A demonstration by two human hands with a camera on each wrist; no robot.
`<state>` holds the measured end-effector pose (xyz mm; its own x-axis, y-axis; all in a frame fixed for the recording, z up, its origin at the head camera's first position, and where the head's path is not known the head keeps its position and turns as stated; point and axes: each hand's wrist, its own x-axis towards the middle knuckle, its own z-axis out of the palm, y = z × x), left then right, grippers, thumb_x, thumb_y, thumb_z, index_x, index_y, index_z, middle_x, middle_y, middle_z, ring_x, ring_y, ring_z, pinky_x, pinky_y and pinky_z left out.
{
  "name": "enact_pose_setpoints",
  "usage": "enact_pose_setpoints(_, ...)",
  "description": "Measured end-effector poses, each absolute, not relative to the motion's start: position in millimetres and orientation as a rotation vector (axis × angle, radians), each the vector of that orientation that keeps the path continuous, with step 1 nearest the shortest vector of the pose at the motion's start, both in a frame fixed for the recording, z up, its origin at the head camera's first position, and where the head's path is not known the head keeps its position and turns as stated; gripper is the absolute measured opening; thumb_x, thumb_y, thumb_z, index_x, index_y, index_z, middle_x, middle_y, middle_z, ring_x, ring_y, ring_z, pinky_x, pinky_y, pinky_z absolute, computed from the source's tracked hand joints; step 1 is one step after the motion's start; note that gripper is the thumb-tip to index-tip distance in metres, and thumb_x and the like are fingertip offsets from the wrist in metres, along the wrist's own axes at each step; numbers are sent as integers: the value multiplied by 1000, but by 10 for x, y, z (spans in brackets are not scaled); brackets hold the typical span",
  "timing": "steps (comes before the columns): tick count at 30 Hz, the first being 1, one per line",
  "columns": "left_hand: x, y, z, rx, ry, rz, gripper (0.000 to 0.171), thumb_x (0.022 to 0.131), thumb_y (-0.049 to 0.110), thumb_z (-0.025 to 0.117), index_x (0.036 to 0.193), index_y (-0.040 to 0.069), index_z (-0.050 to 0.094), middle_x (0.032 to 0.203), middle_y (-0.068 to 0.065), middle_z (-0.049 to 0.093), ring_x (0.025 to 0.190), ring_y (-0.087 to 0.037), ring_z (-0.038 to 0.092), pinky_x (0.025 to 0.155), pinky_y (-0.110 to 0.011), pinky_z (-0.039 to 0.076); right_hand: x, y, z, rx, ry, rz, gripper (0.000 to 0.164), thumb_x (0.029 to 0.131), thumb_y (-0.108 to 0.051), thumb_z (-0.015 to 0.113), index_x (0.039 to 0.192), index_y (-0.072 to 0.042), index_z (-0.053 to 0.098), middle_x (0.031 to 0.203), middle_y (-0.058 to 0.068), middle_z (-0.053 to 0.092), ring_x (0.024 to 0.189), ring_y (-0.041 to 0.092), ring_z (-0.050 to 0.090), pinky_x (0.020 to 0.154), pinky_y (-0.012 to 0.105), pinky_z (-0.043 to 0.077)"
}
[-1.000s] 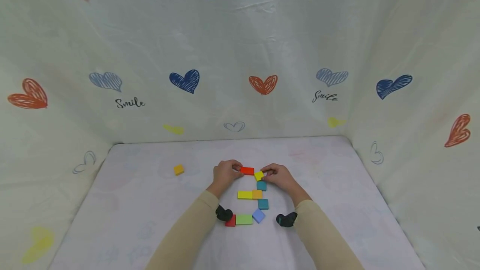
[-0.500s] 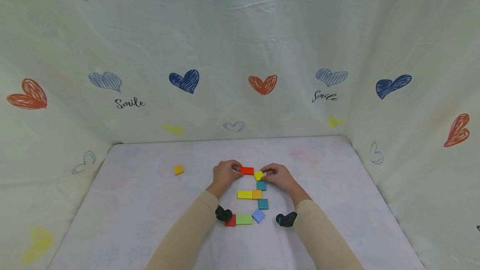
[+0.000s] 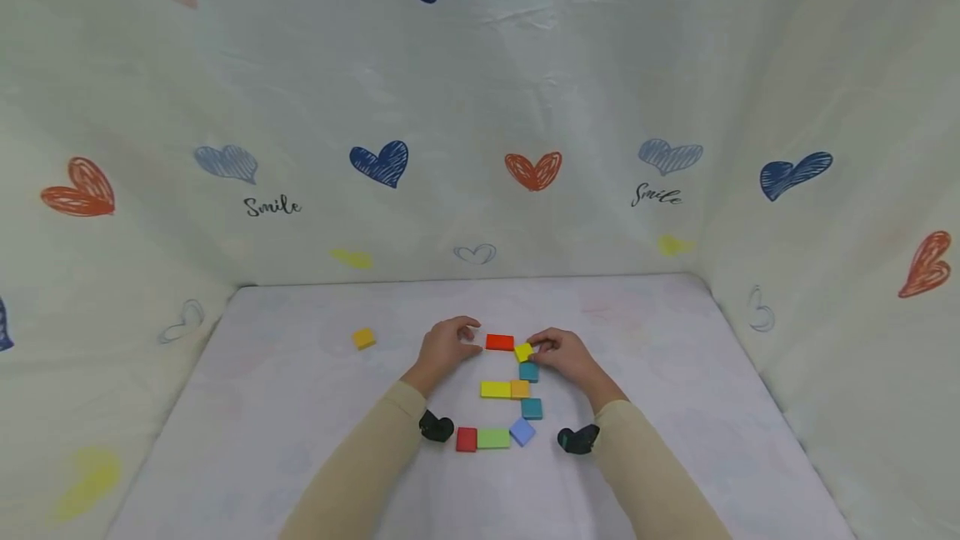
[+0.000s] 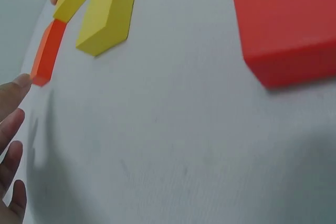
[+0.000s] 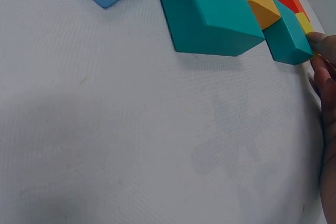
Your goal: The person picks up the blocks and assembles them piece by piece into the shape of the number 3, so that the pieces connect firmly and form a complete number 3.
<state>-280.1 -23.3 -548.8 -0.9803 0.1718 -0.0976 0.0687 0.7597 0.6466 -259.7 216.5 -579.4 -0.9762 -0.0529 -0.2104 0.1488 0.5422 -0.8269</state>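
Observation:
An orange-red block [image 3: 500, 342] lies at the far end of a figure of coloured blocks on the table. My left hand [image 3: 447, 346] is just left of it, thumb and fingers spread with nothing between them. In the left wrist view its thumb or finger tip comes close to the near end of the orange-red block [image 4: 48, 52]. My right hand [image 3: 564, 354] pinches a small yellow block [image 3: 523, 352], which sits turned at the corner between the orange-red block and a teal block [image 3: 528, 372]. Fingers partly cover the yellow block [image 5: 303, 23] in the right wrist view.
Below run a long yellow block [image 3: 495, 390], an orange block [image 3: 520, 390], another teal block [image 3: 531, 409], a tilted blue block [image 3: 522, 432], a green block [image 3: 493, 438] and a red block [image 3: 467, 440]. A lone orange block [image 3: 363, 338] lies at left. Patterned cloth walls surround the table.
My left hand has let go of the orange-red block and drawn a little to the left. My right hand stays at the small yellow block. The head view has shifted slightly.

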Motion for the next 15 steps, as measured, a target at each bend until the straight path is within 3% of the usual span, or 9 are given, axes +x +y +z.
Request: enact_pose_setpoints(15, -2804, -808, -5360, 272, 2892, 948, 41, 79, 17, 83, 116, 13, 68, 94, 1, 64, 88, -19, 55, 81, -35, 49, -2597, 2180, -5789, 75, 2551, -1396, 26, 84, -19, 76, 109, -17, 72, 88, 3, 61, 84, 22, 53, 76, 30, 48)
